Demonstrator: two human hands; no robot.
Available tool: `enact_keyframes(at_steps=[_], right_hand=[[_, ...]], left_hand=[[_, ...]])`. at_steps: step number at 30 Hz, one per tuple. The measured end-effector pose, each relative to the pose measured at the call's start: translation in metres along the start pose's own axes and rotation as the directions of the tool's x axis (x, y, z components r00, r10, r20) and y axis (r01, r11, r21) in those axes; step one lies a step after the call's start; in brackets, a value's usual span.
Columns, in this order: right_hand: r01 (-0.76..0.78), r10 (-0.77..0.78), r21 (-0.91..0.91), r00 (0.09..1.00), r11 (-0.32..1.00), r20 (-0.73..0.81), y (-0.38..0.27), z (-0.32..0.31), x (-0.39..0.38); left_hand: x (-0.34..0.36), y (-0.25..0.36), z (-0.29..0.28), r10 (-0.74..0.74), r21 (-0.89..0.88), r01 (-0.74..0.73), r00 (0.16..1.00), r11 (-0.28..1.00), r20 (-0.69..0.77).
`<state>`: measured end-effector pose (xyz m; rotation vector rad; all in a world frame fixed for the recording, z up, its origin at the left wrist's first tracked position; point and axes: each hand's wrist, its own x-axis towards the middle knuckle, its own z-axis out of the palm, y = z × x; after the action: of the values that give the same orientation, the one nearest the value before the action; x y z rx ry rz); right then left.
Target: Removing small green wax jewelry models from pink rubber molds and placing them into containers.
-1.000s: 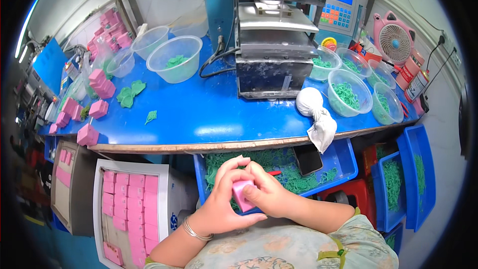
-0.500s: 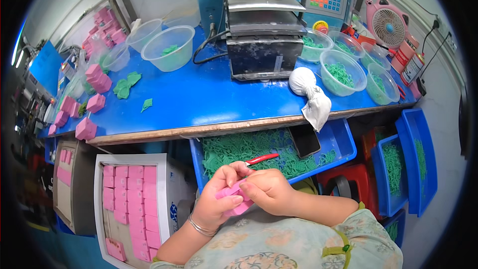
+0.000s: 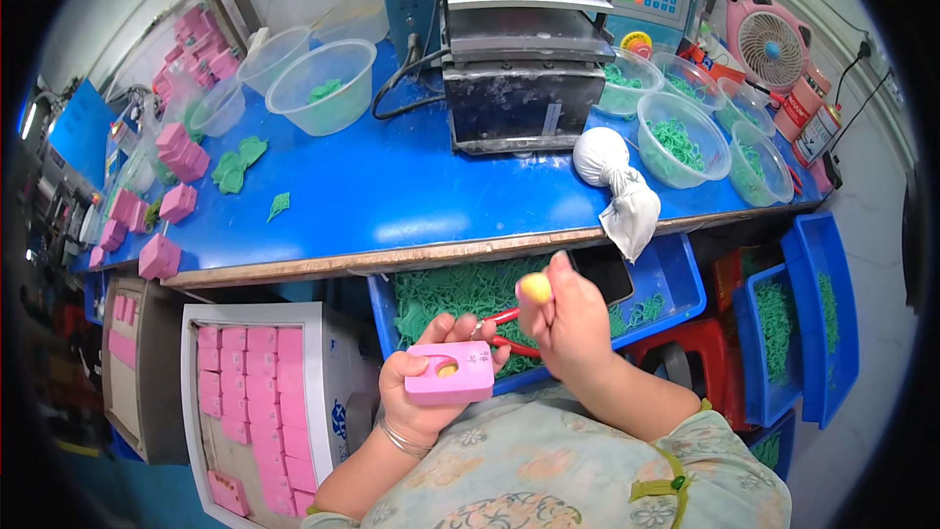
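My left hand (image 3: 419, 387) grips a pink block (image 3: 470, 387), thumb on top, near my lap. An oval hole in the block's upper face shows yellow inside, and dark handwritten marks lie beside it. Behind the block, red-handled pliers (image 3: 501, 316) have their metal end by my left fingers; whether those fingers hold them is unclear. My right hand (image 3: 573, 323) is raised to the right, apart from the block. Its fingers close on a small pink piece with a rounded yellow end (image 3: 536, 287). Below both hands sits a blue tray (image 3: 676, 279) of green rubbery scraps.
A black press (image 3: 524, 98) stands on the blue table (image 3: 392, 206). A knotted white cloth bag (image 3: 612, 176) hangs over its edge. Clear bowls (image 3: 328, 98) sit on both sides. Left of my lap, a white box (image 3: 328, 333) holds rows of pink blocks. Blue bins (image 3: 827, 372) stand right.
My hands have come apart. The right has risen up and right with the small yellow-ended piece. The left has turned the pink block flat, showing its hole, and more of the red pliers shows.
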<state>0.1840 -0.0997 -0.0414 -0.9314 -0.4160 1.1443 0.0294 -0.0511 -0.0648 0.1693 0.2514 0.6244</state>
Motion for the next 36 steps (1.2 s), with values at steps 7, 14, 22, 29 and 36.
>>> enact_keyframes(at_steps=[7,14,22,29,36], right_hand=[[-0.075,0.082,-0.062,0.990,0.995,0.115,-0.010,-0.032,0.033],[-0.098,0.112,-0.056,0.915,0.994,0.388,0.030,-0.009,-0.013],[-0.041,0.088,-0.114,0.885,0.993,0.456,0.017,-0.011,-0.018],[0.022,-0.049,0.074,0.917,0.997,0.397,0.019,-0.005,-0.015],[0.064,0.025,-0.167,0.874,0.984,0.486,0.013,0.000,-0.006]], left_hand=[[-0.001,0.014,-0.014,0.008,-0.056,-0.012,0.997,0.998,-0.075],[-0.010,-0.003,0.013,0.324,0.873,-0.394,0.898,0.287,0.298],[-0.012,0.004,0.007,0.109,0.881,-0.428,0.884,-0.201,0.455],[-0.006,0.001,0.003,0.234,0.787,-0.461,0.887,0.411,0.398],[-0.002,0.025,0.017,0.150,0.851,-0.474,0.880,0.225,0.451]])
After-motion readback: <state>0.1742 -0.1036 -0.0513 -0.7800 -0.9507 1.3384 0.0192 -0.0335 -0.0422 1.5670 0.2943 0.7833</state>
